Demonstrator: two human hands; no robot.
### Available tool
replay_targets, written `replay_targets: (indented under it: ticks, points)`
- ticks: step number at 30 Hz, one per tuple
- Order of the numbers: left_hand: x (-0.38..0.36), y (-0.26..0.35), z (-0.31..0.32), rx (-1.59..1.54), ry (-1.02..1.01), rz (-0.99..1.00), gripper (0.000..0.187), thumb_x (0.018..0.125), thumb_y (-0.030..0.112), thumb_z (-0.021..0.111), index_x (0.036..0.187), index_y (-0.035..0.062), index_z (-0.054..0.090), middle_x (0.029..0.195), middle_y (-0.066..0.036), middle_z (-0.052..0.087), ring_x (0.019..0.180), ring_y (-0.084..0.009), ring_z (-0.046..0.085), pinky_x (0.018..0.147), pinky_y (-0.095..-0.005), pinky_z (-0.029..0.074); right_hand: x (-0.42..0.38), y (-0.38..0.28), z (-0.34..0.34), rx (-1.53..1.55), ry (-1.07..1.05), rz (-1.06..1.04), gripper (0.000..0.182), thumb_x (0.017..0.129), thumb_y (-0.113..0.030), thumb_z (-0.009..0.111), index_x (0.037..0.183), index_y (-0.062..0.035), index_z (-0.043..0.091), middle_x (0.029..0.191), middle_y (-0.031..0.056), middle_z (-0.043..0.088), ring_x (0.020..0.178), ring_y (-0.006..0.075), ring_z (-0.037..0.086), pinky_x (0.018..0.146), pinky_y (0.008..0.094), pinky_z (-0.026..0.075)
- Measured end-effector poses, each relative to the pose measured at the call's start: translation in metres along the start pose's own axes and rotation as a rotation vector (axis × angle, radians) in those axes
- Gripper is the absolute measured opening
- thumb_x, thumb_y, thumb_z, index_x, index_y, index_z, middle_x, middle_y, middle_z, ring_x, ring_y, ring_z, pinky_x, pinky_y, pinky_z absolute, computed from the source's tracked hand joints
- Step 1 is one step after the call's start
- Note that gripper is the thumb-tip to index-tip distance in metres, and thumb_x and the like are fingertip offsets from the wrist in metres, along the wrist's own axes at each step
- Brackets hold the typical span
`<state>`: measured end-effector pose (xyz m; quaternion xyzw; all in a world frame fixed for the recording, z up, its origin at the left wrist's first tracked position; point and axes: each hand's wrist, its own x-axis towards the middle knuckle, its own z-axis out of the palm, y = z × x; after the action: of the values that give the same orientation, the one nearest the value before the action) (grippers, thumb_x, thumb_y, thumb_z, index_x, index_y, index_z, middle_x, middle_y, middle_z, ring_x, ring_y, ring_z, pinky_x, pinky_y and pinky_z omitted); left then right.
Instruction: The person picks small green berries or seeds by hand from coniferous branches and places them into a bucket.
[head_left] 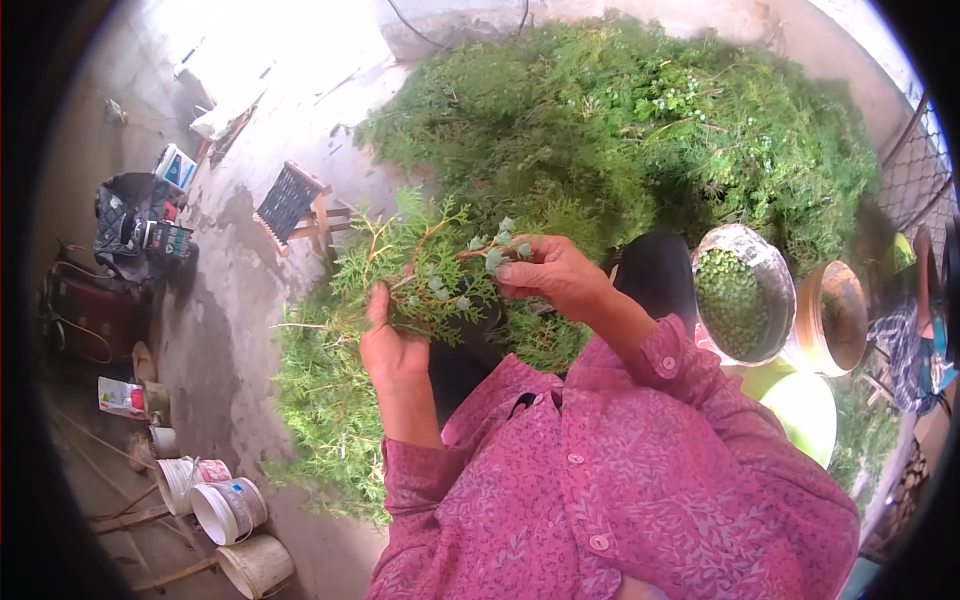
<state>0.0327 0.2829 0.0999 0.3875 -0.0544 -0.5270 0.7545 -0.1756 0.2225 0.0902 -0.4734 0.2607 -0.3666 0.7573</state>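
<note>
A leafy green conifer sprig [425, 265] with pale blue-green cones is held up in front of me. My left hand [390, 340] is closed on its stem, thumb upright along the foliage. The fingers of my right hand [555, 275] pinch at a cluster of cones [495, 255] on the sprig's right end. To the right of my knee stands a bucket [785, 290] with many green cones [730, 295] inside.
A large heap of cut green branches [620, 120] spreads ahead, with more foliage [330, 400] at my left. A small folding stool [295, 215] stands on the concrete floor. White buckets [230, 510] lie at lower left; a wooden-coloured tub [835, 315] and a lime-green basin [800, 410] are at right.
</note>
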Motion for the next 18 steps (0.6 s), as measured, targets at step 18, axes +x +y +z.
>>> replay_targets:
  ticks: [18]
  points:
    - [-0.024, -0.007, 0.037, 0.199, 0.061, 0.369, 0.03, 0.081, 0.008, 0.059, 0.108, -0.0037, 0.05, 0.097, -0.014, 0.058, 0.08, -0.0273, 0.059, 0.067, -0.0442, 0.052, -0.01, 0.026, -0.042, -0.772, 0.514, -0.104, 0.018, 0.078, -0.014, 0.058, 0.088, -0.0005, 0.061, 0.076, 0.0048, 0.063, 0.065, 0.0125, 0.06, 0.058, 0.0247, 0.048]
